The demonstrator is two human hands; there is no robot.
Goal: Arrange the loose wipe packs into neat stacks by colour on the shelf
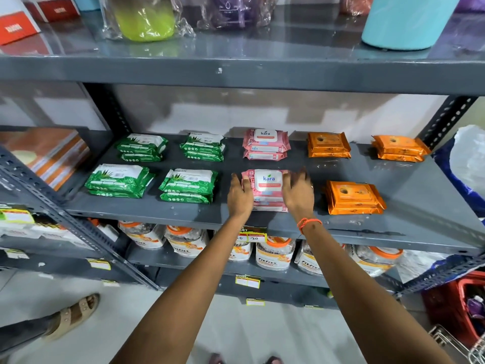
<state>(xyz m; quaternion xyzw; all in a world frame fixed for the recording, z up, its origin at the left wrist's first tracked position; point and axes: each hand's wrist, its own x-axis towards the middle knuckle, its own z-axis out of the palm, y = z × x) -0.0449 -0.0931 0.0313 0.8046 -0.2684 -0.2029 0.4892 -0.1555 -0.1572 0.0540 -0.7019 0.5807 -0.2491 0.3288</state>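
On the grey middle shelf wipe packs lie in stacks by colour. Several green stacks fill the left: back, front. Pink stacks stand in the middle, one at the back and one at the front. Orange stacks sit on the right: and front. My left hand presses the left side of the front pink stack and my right hand presses its right side, fingers spread along the edges.
The shelf above carries a teal tub, a green wrapped item and red boxes. Jars with orange lids line the shelf below. A red basket stands at lower right. Another person's sandalled foot is on the floor at left.
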